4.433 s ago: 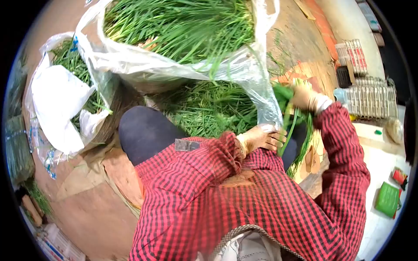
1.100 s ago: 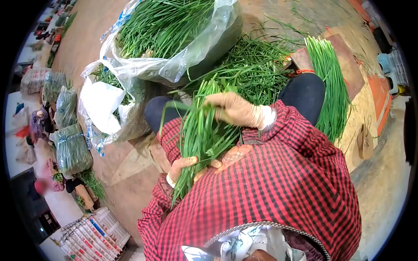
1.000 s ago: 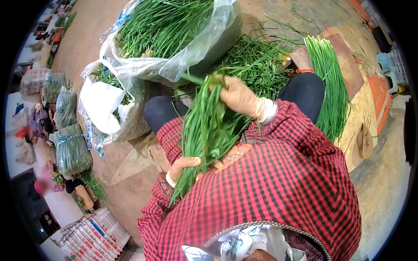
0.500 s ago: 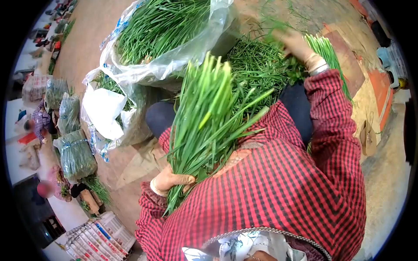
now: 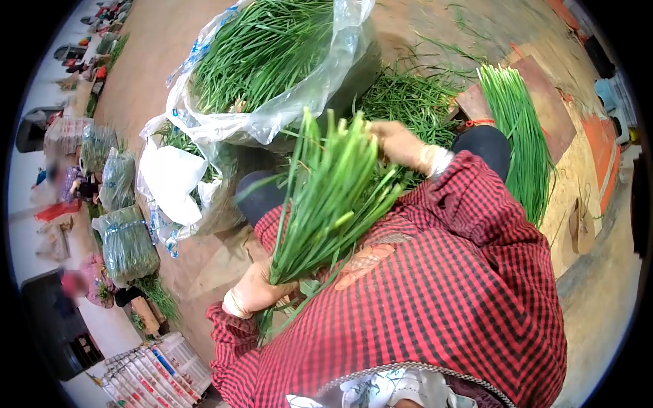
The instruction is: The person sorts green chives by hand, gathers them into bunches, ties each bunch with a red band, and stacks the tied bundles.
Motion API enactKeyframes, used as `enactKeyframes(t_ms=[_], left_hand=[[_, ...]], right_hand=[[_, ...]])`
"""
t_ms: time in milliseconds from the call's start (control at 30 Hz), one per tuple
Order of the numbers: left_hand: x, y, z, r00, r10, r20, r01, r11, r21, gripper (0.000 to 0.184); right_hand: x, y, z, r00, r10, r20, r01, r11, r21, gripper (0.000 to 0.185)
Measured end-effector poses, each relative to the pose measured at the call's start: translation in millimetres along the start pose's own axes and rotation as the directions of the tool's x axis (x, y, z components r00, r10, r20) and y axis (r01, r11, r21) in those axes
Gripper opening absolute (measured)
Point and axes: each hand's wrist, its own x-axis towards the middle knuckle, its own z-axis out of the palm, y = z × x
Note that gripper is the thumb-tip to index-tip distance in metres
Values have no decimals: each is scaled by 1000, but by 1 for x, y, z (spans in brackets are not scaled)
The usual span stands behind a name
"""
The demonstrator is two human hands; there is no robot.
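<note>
My left hand [image 5: 257, 288], in a pale glove, is closed round the lower part of a bunch of long green stalks [image 5: 326, 204]. The bunch stands up from it, pale ends at the top. At those pale ends, on the right side, my right hand [image 5: 401, 144] has its fingers bent together against the stalks; what lies between the fingertips is too small to make out. Behind the bunch a heap of loose green leaves [image 5: 415, 98] lies on the floor between my knees. A neat bundle of stalks [image 5: 520, 139] rests to the right of my right knee.
A large clear bag [image 5: 354, 64] full of green stalks stands ahead, with a smaller bag holding white plastic [image 5: 173, 180] beside it. Wrapped bundles [image 5: 128, 245], stacked crates [image 5: 160, 374] and people are at the left. A sandal [image 5: 581, 228] lies at the right.
My right hand has come back from over the loose heap to the top of the bunch. The bunch in my left hand is tilted a little more to the right.
</note>
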Motion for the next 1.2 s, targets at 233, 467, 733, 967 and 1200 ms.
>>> enactKeyframes(t_ms=[233,467,733,967,1200], left_hand=[[1,1,-9,945,254,-204,-39,711,702,73],[11,16,-2,912,348,-216,-53,623,780,80],[-1,12,-7,863,413,-290,38,520,854,85],[2,15,-7,849,437,-295,102,413,905,85],[3,21,-3,832,461,-309,124,389,913,93]], right_hand=[[-26,-36,-84,926,-96,-365,21,979,-204,27],[-59,-93,12,966,-254,35,178,564,-806,58],[-28,-19,-28,906,-332,-264,112,787,-606,17],[-43,-78,-50,786,-583,-207,237,594,-769,48],[-22,-78,39,910,-109,400,389,556,-734,50]])
